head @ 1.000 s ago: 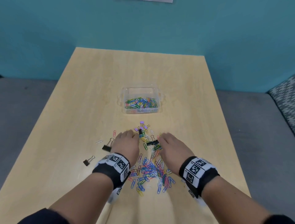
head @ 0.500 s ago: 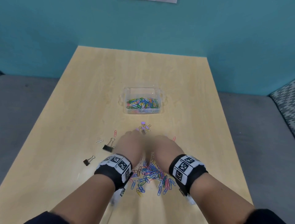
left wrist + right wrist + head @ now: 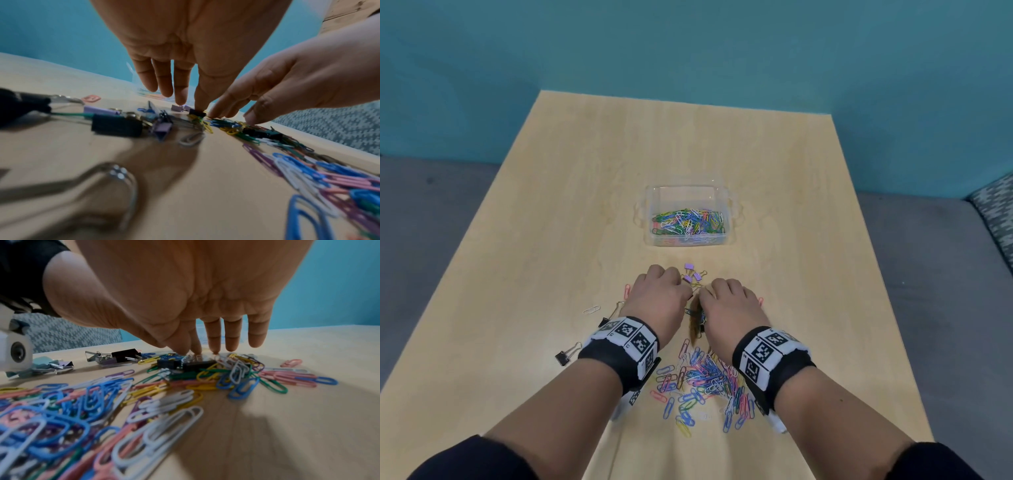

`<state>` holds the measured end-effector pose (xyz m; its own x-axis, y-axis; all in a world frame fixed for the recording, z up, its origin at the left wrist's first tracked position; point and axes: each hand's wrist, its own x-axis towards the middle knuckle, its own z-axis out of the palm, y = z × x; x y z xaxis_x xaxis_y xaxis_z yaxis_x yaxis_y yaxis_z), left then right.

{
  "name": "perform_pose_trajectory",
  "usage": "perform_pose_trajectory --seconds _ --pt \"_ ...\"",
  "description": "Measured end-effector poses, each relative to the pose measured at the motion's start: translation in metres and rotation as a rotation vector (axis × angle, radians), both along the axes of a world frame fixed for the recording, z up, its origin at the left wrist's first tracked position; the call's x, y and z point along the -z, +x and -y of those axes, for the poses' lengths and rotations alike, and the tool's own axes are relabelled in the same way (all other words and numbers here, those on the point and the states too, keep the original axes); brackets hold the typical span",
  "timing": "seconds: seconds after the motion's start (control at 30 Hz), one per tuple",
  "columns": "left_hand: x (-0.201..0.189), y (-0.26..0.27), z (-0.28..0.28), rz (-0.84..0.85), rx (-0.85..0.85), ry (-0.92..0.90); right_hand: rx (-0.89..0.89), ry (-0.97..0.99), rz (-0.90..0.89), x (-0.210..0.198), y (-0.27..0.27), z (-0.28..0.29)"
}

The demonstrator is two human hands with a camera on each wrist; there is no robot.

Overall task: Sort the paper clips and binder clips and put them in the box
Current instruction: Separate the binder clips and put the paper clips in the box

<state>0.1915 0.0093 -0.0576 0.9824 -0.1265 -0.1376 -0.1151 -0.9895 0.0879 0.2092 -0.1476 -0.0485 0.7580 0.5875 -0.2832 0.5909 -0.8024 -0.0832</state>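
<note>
A clear plastic box (image 3: 724,202) holding coloured paper clips stands mid-table. In front of it my left hand (image 3: 661,296) and right hand (image 3: 727,299) lie side by side, knuckles up, fingers pointing down onto a mix of clips. In the left wrist view, the left hand (image 3: 191,105) has straight fingers, one tip touching a small black binder clip (image 3: 197,112). The right hand (image 3: 185,351) sets its thumb and fingertips on paper clips over another black binder clip (image 3: 197,365). Purple binder clips (image 3: 691,275) lie just beyond the knuckles. A loose paper clip pile (image 3: 705,380) lies between my wrists.
Two black binder clips (image 3: 566,356) (image 3: 607,318) and stray paper clips (image 3: 591,310) lie left of my left wrist. The wooden table (image 3: 551,240) is bounded by a teal wall behind and grey floor on both sides. A patterned cushion (image 3: 993,205) shows at the far right.
Both hands slid inward until they almost touch, and now cover the black binder clips that lay between them. The head view shifted slightly.
</note>
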Motion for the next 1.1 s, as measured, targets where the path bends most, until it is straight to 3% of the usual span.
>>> perform_pose_trajectory --seconds 0.3,0.5,0.67,0.83,0.97,1.1 --pt "0.003 0.014 0.011 -0.011 0.0 -0.033 -0.016 0.081 -0.042 0.0 0.004 -0.002" --pt "-0.003 0.017 0.011 -0.076 -0.098 -0.126 0.008 0.056 -0.038 0.001 0.008 -0.003" --pt "-0.004 0.017 -0.005 -0.077 -0.237 -0.37 0.009 0.058 -0.041 0.003 0.008 0.004" --pt "-0.008 0.024 -0.03 -0.027 -0.373 -0.43 0.009 0.122 -0.08 0.001 0.004 0.01" --pt "-0.019 0.02 -0.056 0.071 -0.627 -0.598 -0.08 0.197 -0.115 0.006 -0.001 0.004" --pt "-0.03 -0.009 -0.068 0.104 -0.71 -0.62 -0.163 0.131 -0.136 0.012 -0.005 -0.011"
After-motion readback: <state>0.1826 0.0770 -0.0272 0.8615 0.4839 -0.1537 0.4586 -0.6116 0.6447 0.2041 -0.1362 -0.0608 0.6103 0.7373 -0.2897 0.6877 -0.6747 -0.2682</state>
